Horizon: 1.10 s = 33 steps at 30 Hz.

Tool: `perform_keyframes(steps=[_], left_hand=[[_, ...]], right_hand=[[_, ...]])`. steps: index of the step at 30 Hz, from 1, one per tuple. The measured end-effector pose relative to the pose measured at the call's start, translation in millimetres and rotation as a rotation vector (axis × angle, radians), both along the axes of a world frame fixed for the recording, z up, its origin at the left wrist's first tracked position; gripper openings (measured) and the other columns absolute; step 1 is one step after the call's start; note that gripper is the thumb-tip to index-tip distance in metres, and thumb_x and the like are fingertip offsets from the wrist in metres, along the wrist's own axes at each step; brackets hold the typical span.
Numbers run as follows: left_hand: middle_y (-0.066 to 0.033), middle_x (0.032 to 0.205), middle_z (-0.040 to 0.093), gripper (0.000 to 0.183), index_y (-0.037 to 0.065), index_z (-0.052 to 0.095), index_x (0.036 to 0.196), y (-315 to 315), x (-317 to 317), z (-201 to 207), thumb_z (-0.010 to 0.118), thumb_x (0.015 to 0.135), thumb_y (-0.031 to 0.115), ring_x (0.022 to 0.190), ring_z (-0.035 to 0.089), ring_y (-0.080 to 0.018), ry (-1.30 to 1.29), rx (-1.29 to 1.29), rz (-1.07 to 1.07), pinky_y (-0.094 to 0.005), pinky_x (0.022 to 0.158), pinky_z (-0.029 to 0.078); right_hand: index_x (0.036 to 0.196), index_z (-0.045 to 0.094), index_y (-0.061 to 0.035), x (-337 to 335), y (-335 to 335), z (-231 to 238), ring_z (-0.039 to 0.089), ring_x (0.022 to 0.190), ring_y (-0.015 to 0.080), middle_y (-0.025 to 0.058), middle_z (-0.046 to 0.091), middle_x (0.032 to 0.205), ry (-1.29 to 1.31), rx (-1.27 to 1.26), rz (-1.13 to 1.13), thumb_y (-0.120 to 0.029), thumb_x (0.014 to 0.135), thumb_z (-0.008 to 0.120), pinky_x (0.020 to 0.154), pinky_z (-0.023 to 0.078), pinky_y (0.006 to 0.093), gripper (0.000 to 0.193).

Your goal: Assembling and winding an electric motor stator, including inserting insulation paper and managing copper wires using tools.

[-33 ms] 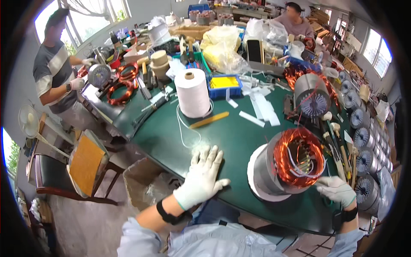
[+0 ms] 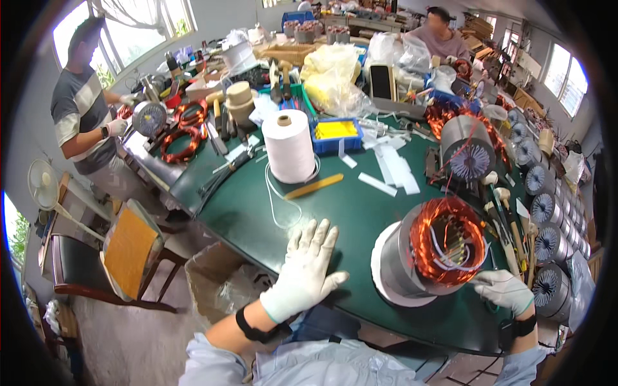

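My left hand (image 2: 304, 273), in a white glove, rests on the green tabletop (image 2: 251, 222) with its fingers spread, holding nothing. To its right a grey motor stator (image 2: 415, 254) with copper windings (image 2: 430, 248) at its open end leans on a white round base (image 2: 381, 270). White cord and pale strips show among the windings. My gloved right hand (image 2: 505, 291) is closed beside the stator's right side. A green handle loop, apparently of scissors (image 2: 494, 307), shows under its fingers, which partly hide it. A large cone of white thread (image 2: 290, 147) stands beyond my left hand, its loose end looping nearby.
A yellow strip (image 2: 314, 186), white paper strips (image 2: 378, 184) and a blue tray (image 2: 337, 135) lie farther back. Mallets and tools (image 2: 508, 231) line the right edge, near another stator (image 2: 468, 148). A chair (image 2: 96, 273) and cardboard box (image 2: 225, 276) stand left. Two people work beyond.
My left hand has barely shifted, its thumb slightly farther right. The right hand is a touch farther left beside the stator. The person at left has moved a hand slightly.
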<state>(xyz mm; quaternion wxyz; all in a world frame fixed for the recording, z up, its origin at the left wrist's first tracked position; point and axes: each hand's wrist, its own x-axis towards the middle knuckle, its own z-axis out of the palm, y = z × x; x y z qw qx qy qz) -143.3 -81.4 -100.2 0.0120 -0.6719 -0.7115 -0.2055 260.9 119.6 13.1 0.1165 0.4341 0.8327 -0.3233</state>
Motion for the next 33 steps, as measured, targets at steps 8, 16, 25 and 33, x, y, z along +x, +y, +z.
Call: perform_keyframes(steps=[8,16,25,33], left_hand=[[-0.0281,0.161,0.039,0.087,-0.002,0.037,0.157,19.1,11.8,-0.9,0.062,0.095,0.054,0.151,0.033,-0.0466,0.067,-0.011,-0.035,-0.0569,0.124,0.023],[-0.0267,0.16,0.04,0.084,-0.001,0.038,0.157,26.4,9.2,0.7,0.063,0.095,0.051,0.15,0.034,-0.0459,0.077,0.026,-0.123,-0.0576,0.123,0.023],[-0.0346,0.154,0.043,0.073,-0.008,0.043,0.149,28.3,-8.3,16.5,0.065,0.095,0.037,0.144,0.039,-0.0539,-0.208,0.107,-0.067,-0.0554,0.121,0.032],[-0.0276,0.144,0.054,0.064,0.0,0.053,0.144,-5.4,31.2,-3.1,0.072,0.091,0.03,0.134,0.05,-0.0487,-0.175,0.003,-0.257,-0.0525,0.113,0.042]], right_hand=[[0.122,0.072,-0.005,24.4,-15.2,-11.3,0.074,0.084,0.025,0.0165,0.076,0.094,0.01,0.058,-0.007,-0.033,0.1,0.065,0.079,0.057,0.0363,0.037],[0.125,0.072,-0.0063,27.3,-16.4,-19.7,0.073,0.085,0.0226,0.0144,0.077,0.099,0.042,0.005,0.001,-0.032,0.101,0.063,0.081,0.057,0.0346,0.036],[0.119,0.07,-0.0031,36.3,-9.7,-21.6,0.074,0.098,0.0337,0.0194,0.074,0.108,0.253,0.236,-0.162,-0.024,0.096,0.063,0.088,0.059,0.0394,0.032],[0.128,0.071,-0.0058,20.3,-55.0,-38.8,0.075,0.089,0.027,0.0155,0.076,0.1,0.139,-0.114,-0.048,-0.023,0.098,0.063,0.084,0.057,0.037,0.035]])
